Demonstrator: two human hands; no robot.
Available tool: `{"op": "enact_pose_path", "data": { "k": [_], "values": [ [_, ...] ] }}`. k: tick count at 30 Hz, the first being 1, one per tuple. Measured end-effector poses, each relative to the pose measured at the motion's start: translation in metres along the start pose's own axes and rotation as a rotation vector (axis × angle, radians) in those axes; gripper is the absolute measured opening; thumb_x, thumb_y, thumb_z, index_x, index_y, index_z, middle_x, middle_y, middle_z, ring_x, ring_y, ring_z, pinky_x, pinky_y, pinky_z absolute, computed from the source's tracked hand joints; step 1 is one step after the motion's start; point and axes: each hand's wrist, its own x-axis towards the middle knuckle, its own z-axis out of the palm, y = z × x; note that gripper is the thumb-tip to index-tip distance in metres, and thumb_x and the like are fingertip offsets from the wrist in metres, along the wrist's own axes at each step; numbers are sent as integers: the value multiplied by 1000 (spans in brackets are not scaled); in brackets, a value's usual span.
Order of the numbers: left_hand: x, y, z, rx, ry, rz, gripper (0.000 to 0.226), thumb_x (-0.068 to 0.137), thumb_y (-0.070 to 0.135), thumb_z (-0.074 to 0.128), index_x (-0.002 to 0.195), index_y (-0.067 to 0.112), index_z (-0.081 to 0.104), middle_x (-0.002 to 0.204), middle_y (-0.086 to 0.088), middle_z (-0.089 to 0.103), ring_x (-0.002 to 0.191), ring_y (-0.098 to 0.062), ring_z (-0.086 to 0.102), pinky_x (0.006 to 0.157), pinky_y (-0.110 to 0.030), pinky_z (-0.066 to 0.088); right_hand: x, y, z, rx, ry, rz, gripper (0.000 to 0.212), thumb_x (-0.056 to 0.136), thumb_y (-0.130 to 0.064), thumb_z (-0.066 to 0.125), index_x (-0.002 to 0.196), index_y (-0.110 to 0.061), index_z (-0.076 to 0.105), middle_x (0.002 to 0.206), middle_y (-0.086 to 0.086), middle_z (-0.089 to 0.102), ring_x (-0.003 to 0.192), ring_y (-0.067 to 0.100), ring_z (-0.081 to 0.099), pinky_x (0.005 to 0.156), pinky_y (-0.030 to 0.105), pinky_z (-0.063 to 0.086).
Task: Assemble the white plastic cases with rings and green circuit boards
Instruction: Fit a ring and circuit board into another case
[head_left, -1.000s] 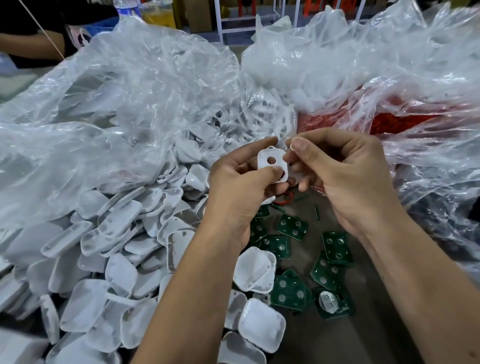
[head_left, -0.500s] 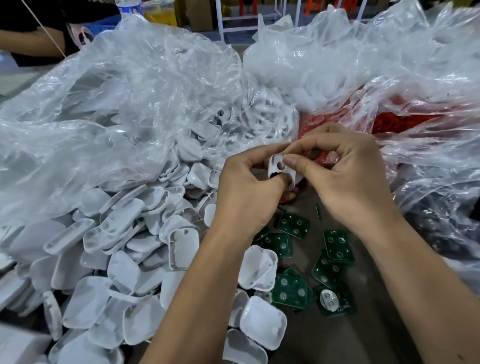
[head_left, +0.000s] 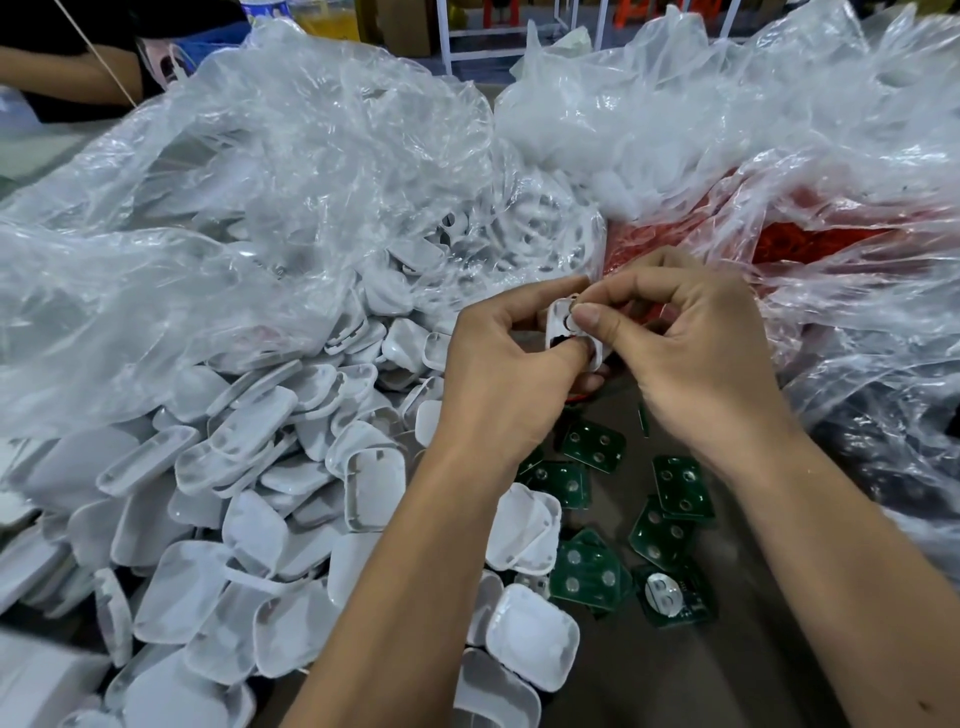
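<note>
Brown worktop fills the near part of my view, crowded with parts. On the left a big heap of white case halves spills out from under a crumpled clear plastic bag. Far right, another clear bag lies over red pieces I cannot make out. Between my forearms, green circuit boards lie scattered flat on the worktop, some overlapping, and one near board carries a round silvery disc.

Both hands meet above the boards. My left hand grips a white case piece from its left side, fingers curled around it, thumb along the near edge. My right hand pinches at the top of that same piece with thumb and forefinger; something small sits under the fingertips, but I cannot tell what it is. At far left, another person's arm shows beyond the bags.
</note>
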Motion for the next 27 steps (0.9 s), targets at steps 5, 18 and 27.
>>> {"op": "enact_pose_path", "data": {
  "k": [5,18,27],
  "values": [
    [0,-1,0,19,-1,9,42,87,-7,68,119,20,75,83,-8,79,66,-19,74,72,-37,65,-1,-3,0,-32,-6,-8,14,86,-20,85,86,-32,77,90,-4,66,75,9,61,68,14,47],
    [-3,-2,3,-99,23,-29,39,90,-6,66,117,20,75,67,-4,74,58,-13,70,58,-24,57,-8,-10,11,159,92,140,5,89,-14,82,85,-15,80,91,11,72,50,12,69,48,19,55],
    [-2,-4,4,-15,50,22,41,88,-7,64,116,21,75,69,-6,76,59,-14,73,53,-23,56,-10,-10,9,105,93,107,8,86,-14,86,82,-16,79,71,-3,75,50,7,69,48,14,52]
  ]
}}
